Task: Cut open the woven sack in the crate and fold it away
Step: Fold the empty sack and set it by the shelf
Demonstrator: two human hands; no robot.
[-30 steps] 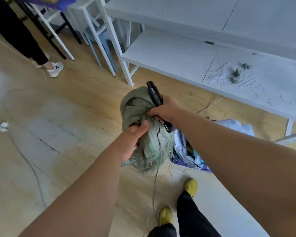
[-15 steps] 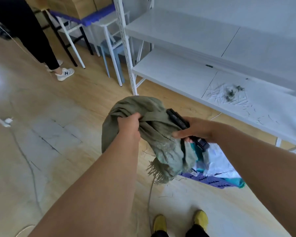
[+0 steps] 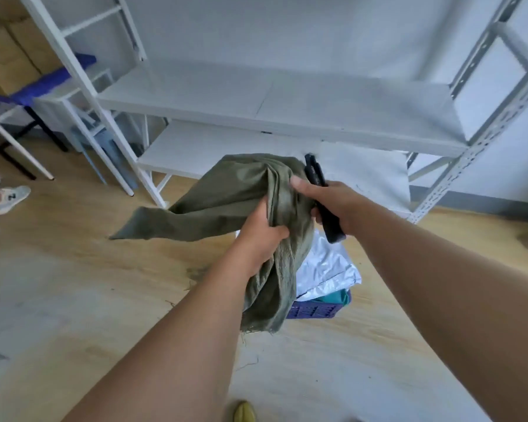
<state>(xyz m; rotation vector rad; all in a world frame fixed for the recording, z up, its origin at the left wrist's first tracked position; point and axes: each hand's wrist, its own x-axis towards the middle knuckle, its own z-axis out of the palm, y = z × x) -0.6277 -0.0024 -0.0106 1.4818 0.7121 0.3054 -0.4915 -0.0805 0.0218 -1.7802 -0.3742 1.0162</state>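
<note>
The olive-green woven sack (image 3: 226,196) hangs crumpled in the air in front of me, one corner trailing out to the left and a frayed end dangling low. My left hand (image 3: 261,236) grips a bunched fold near its middle. My right hand (image 3: 333,199) holds a black utility knife (image 3: 319,190) and pinches the sack's upper right part with thumb and fingers. Below the sack sits the blue crate (image 3: 314,309), mostly hidden, with silver-white plastic bags (image 3: 326,269) in it.
A white metal shelving unit (image 3: 275,105) stands straight ahead, its low shelf just behind the sack. White and blue tables (image 3: 28,99) stand at the left. Another person's sneaker (image 3: 8,197) is at the far left on the wooden floor. My yellow shoe (image 3: 244,412) shows at the bottom.
The sack has been lifted higher and spread out, a corner now trailing left. My view has tilted up toward the shelving. Both hands keep their hold.
</note>
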